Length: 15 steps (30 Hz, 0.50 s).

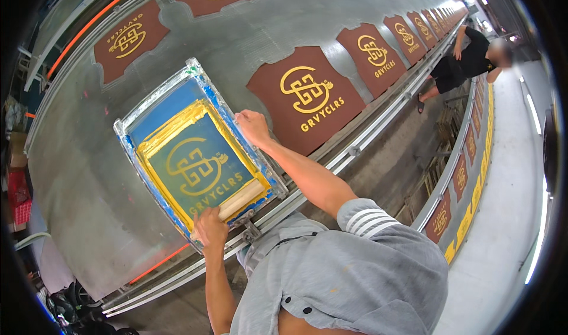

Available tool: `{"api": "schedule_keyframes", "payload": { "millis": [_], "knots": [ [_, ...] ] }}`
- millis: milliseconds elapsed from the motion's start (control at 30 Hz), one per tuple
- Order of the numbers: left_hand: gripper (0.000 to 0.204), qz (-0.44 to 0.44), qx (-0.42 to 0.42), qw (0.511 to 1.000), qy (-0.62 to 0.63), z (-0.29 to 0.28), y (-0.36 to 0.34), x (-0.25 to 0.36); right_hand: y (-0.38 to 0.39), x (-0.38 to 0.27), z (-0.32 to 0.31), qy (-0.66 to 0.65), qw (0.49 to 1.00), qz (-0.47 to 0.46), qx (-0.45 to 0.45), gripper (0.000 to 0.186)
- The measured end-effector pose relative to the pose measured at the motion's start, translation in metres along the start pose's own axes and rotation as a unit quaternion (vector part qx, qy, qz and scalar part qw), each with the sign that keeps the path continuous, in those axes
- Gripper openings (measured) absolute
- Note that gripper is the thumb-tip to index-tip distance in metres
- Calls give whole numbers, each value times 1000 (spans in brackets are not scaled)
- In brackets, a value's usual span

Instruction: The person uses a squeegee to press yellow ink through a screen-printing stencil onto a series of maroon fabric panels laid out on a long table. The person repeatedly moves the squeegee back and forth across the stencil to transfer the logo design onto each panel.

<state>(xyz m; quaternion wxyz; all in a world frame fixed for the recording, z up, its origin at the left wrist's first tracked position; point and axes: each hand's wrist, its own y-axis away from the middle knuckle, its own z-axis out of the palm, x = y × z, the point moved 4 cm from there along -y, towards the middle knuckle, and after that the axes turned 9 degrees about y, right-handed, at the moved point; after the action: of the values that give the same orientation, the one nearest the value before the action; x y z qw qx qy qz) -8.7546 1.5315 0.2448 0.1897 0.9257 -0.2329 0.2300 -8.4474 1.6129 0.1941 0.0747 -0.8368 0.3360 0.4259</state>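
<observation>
"Across the bottom of it all, what spreads out?"

"One long, smooth grey table (236, 48), edged on the person's side by a silver metal rail (355, 151). Flat maroon fabric panels cut like shirts (313, 101) lie in rows on it, spaced apart, perhaps so each can be reached alone."

"And directly before the person?"

"A rectangular frame with silver, blue-smeared edges (213, 90), lying flat on the table by the rail. It carries translucent blue mesh (235, 166), bordered by thick yellow smears (176, 123)."

"What lies inside it?"

"A pale, straight wooden bar (244, 200), along the near end, probably turned crosswise to span the mesh."

"How are the hands set?"

"The left hand (210, 228) closes on the bar's left end, fingers curled; its underside is hidden. The right hand (252, 128) bends its fingers onto the frame's right edge, gripping it, seemingly to steady it. Whether the thumb reaches under, one cannot tell."

"Anything smaller?"

"A little grey metal bracket (251, 231) at the near edge, likely there to keep the frame aligned."
</observation>
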Motion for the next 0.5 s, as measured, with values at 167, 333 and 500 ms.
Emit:
{"api": "schedule_keyframes", "payload": {
  "millis": [167, 333, 500],
  "knots": [
    [37, 27, 74, 997, 14, 0, 29, 17, -6, -1, 4, 42, 999, -5, 8, 37],
    [36, -61, -15, 998, 18, -4, 16, 2, -3, 1, 5, 60, 998, 18, 1, 37],
    [30, -113, -235, 965, -23, -5, -65, -28, -5, -13, 2, 94, 994, 44, -40, 37]
  ]
}}
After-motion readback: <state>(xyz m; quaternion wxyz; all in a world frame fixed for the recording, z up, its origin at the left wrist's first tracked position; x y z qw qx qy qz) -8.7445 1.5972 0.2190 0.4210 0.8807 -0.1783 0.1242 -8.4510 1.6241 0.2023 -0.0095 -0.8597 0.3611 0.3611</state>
